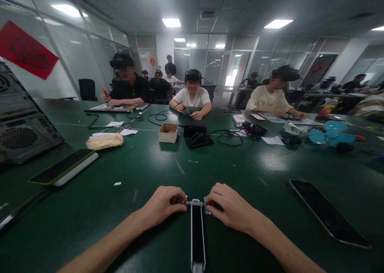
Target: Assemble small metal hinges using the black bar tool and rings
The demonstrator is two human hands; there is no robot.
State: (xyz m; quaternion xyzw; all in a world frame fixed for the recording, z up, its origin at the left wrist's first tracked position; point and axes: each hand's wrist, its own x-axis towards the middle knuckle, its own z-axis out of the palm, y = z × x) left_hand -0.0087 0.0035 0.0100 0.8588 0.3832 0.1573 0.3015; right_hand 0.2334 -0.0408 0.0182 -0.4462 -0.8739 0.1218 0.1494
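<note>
On the green table in front of me lies a long, narrow device with a black top and white-silver edges (197, 237), its near end running toward the frame's bottom. A short silver crossbar (196, 203) sits at its far end. My left hand (166, 203) pinches a small metallic piece at the bar's left end, thumb and fingers closed. At the right end, my right hand (226, 205) is closed on another small silver piece (207, 205). The fingers partly cover both pieces, so their exact kind does not show.
A dark phone (328, 213) lies to the right; a green-edged phone on a white block (64, 167) lies left. Beyond stand a small open box (168, 133), a black device (195, 129), cables and a blue-bladed fan (331, 133). Several people sit across the table.
</note>
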